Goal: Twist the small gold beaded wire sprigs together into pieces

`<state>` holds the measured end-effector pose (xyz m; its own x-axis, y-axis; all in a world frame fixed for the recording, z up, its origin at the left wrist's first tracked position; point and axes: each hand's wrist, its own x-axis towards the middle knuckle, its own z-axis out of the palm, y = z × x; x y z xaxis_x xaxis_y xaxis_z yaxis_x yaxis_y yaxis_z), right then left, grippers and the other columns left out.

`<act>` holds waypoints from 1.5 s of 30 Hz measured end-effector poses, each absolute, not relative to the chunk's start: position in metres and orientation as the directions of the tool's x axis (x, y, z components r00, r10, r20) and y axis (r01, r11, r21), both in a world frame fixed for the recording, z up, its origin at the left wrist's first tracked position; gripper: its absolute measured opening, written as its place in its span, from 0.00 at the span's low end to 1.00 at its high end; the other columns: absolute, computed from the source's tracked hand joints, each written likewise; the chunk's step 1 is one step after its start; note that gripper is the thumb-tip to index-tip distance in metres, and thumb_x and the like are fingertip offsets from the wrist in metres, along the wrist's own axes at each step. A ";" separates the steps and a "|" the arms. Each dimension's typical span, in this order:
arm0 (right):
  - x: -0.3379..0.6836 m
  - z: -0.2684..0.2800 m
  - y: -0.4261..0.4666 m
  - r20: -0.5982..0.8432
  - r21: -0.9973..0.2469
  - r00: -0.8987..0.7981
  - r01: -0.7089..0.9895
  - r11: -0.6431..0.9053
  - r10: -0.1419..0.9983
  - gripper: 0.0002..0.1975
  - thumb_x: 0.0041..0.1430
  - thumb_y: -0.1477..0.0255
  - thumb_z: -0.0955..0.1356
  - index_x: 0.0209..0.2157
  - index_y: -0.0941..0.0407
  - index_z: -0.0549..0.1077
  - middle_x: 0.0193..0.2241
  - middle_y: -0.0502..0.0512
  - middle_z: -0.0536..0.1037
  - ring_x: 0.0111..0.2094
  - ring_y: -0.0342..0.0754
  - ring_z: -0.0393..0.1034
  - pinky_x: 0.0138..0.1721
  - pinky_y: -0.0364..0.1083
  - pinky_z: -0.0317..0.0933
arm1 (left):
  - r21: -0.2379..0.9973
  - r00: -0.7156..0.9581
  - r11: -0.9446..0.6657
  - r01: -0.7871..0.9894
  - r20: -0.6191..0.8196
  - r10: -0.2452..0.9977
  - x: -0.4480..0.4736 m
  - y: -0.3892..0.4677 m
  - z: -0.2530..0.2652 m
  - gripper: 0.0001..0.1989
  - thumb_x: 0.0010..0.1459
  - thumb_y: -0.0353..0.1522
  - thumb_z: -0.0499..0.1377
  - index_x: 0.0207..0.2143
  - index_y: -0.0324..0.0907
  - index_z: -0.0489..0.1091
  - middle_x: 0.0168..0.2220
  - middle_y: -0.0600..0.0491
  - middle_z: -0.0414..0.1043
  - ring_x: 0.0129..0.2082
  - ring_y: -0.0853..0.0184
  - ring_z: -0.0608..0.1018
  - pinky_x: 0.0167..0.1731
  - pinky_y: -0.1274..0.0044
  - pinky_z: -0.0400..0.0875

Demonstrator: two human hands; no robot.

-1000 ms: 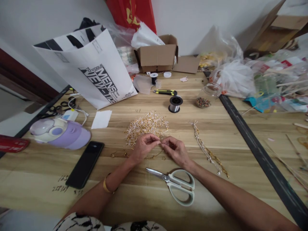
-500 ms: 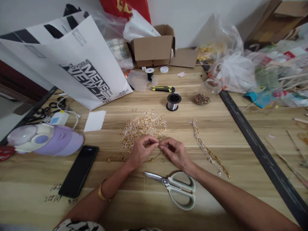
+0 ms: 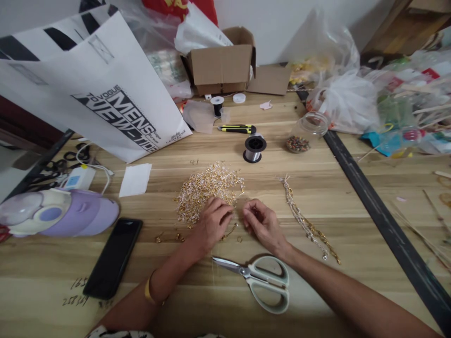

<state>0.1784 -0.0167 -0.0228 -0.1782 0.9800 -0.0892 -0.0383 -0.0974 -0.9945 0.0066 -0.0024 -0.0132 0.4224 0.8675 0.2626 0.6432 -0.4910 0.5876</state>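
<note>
Heap of small gold and clear pieces (image 3: 206,190) is found on the wooden tabletop (image 3: 197,305), directly beyond the left hand (image 3: 213,220). The fingers of that hand are curled at the heap's near right edge; whether a piece is pinched cannot be told. The right hand (image 3: 264,225) is held just apart from it, thumb and forefinger close together; nothing can be made out between them. Single pieces are judged best taken by the fingertips from the heap's edge — not its middle, where tangling seems likely. Counted outward: one heap, its pieces too many to be numbered; one short gold chain (image 3: 230,230); one small ring (image 3: 239,239); one pair of scissors (image 3: 244,271); one bundle of gold and silver chains (image 3: 299,217); two spools — one silver (image 3: 253,155), one black (image 3: 217,111); one cutter (image 3: 237,128); one jar (image 3: 298,144); one phone (image 3: 112,260); one purple bottle (image 3: 84,213).
</note>
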 end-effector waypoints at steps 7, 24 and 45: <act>0.179 -0.028 -0.017 -0.061 -0.998 -0.183 -0.006 -0.063 0.981 0.12 0.60 0.62 0.65 0.31 0.57 0.65 0.18 0.45 0.64 0.18 0.39 0.58 0.18 0.38 0.53 | 0.486 0.467 -0.518 0.704 0.232 0.853 0.009 -0.003 -0.008 0.06 0.59 0.28 0.56 0.33 0.40 0.72 0.33 0.49 0.70 0.38 0.63 0.68 0.40 0.70 0.65; 0.179 -0.032 -0.016 0.033 -0.993 -0.201 0.108 0.056 0.979 0.09 0.60 0.65 0.65 0.31 0.56 0.67 0.19 0.47 0.64 0.19 0.40 0.57 0.19 0.39 0.52 | 0.459 0.477 -0.569 0.682 0.311 0.822 0.007 -0.002 -0.014 0.05 0.57 0.26 0.56 0.30 0.41 0.71 0.30 0.50 0.72 0.36 0.63 0.70 0.38 0.71 0.66; 0.178 -0.028 -0.016 0.137 -0.984 -0.272 0.075 0.163 0.953 0.08 0.59 0.69 0.65 0.30 0.59 0.68 0.21 0.47 0.64 0.22 0.40 0.57 0.24 0.40 0.52 | 0.953 0.175 -0.086 0.290 0.035 0.984 0.005 -0.006 -0.003 0.04 0.50 0.30 0.62 0.29 0.38 0.76 0.29 0.50 0.77 0.30 0.68 0.76 0.33 0.78 0.70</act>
